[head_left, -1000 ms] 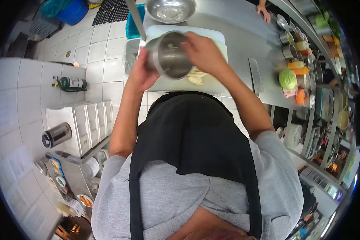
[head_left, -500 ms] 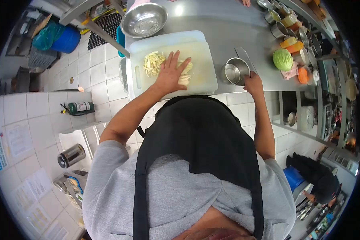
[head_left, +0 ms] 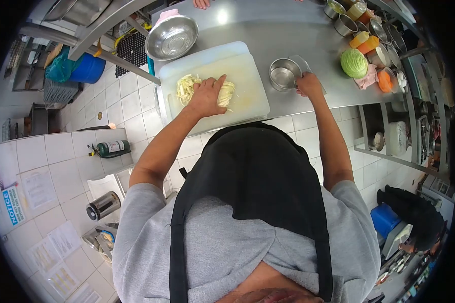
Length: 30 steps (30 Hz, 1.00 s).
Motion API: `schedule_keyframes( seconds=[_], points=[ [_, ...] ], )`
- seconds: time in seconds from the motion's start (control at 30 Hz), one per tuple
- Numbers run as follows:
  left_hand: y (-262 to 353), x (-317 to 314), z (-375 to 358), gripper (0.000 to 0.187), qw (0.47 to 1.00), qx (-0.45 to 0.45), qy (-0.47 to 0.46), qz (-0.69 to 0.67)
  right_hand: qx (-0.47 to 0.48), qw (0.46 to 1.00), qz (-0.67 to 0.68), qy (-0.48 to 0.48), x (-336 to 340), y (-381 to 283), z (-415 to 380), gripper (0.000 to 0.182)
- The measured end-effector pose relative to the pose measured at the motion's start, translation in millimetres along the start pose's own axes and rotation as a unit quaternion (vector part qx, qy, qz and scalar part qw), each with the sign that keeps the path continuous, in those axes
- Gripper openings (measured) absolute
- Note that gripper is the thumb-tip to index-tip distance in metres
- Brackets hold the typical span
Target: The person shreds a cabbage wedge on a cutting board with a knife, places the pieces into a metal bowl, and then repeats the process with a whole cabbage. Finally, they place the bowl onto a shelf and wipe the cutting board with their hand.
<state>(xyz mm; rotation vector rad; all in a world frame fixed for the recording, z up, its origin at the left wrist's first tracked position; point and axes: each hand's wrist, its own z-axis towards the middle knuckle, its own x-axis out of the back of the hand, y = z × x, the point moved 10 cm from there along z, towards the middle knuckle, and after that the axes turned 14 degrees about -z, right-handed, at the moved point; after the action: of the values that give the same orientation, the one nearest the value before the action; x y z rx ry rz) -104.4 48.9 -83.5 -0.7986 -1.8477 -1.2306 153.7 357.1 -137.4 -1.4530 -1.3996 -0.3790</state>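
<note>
My left hand (head_left: 207, 97) is curved over pale yellow sliced vegetable (head_left: 226, 93) on a white cutting board (head_left: 250, 76), its thumb and fingers around the slices. A heap of pale cut strips (head_left: 186, 88) lies just left of that hand. My right hand (head_left: 308, 85) is closed on the handle end of a broad-bladed knife (head_left: 302, 61), low over the steel table. The handle is mostly hidden by the fingers. Beside that hand stands a small metal pot (head_left: 284, 76), which partly overlaps the blade in view.
A perforated steel colander (head_left: 172, 38) sits behind the board. To the right are a green cabbage (head_left: 354, 63), a pink cloth (head_left: 367, 78), squeeze bottles (head_left: 366, 43) and several metal containers. Another person's hand (head_left: 201, 4) rests at the far table edge. A person in black (head_left: 414, 214) is at lower right.
My left hand has gone from spread fingers on the slices to a more gathered grasp. My right hand has moved up and left along the table with the knife, close by the pot.
</note>
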Motion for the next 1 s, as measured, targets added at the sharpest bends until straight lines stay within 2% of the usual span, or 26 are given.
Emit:
schedule_keyframes(
  seconds=[0.03,0.1,0.13,0.2,0.3,0.53,0.6,0.63,0.7,0.73,0.8,0.83,0.9,0.93,1.0],
  points=[
    [4,2,4,0.119,1.000,-0.001,-0.002,0.003,-0.002,1.000,0.003,0.000,-4,5,1,0.040],
    [2,-1,10,0.110,0.998,0.045,-0.024,0.023,0.057,0.994,-0.008,0.088,2,8,-3,0.053],
    [4,-1,11,0.110,0.998,0.045,-0.027,0.024,0.055,0.995,-0.006,0.086,0,19,-5,0.053],
    [2,-3,14,0.099,0.997,0.068,-0.031,0.030,0.065,0.991,-0.014,0.119,4,37,-17,0.064],
    [1,-6,20,0.092,0.997,0.059,-0.021,0.045,0.033,0.996,0.055,0.068,13,58,-64,0.059],
    [-8,1,40,0.091,0.994,0.077,-0.068,0.028,-0.035,0.989,0.128,0.064,1,139,-133,0.052],
    [-16,12,45,0.087,0.989,0.060,-0.029,-0.130,-0.063,0.986,0.146,0.059,-7,165,-146,0.051],
    [-15,17,44,0.087,0.990,0.057,-0.034,-0.124,-0.072,0.984,0.153,0.057,-11,176,-152,0.050],
    [-14,29,47,0.086,0.960,0.104,-0.029,-0.257,-0.091,0.982,0.159,0.054,-17,195,-164,0.050],
    [-5,33,51,0.086,0.962,0.097,-0.034,-0.253,-0.107,0.980,0.158,0.049,-20,205,-170,0.050],
    [15,36,63,0.083,0.921,0.095,-0.036,-0.376,-0.129,0.977,0.160,0.051,-23,221,-181,0.050],
    [27,36,72,0.083,0.922,0.088,-0.043,-0.374,-0.134,0.977,0.160,0.044,-26,227,-185,0.050],
    [54,28,95,0.077,0.868,0.099,-0.060,-0.483,-0.146,0.976,0.159,0.035,-28,237,-193,0.051],
    [70,26,108,0.077,0.868,0.093,-0.068,-0.483,-0.154,0.974,0.159,0.042,-27,242,-196,0.051],
    [108,31,133,0.074,0.821,0.044,-0.047,-0.567,-0.151,0.977,0.148,0.026,-28,246,-200,0.051]
  ],
)
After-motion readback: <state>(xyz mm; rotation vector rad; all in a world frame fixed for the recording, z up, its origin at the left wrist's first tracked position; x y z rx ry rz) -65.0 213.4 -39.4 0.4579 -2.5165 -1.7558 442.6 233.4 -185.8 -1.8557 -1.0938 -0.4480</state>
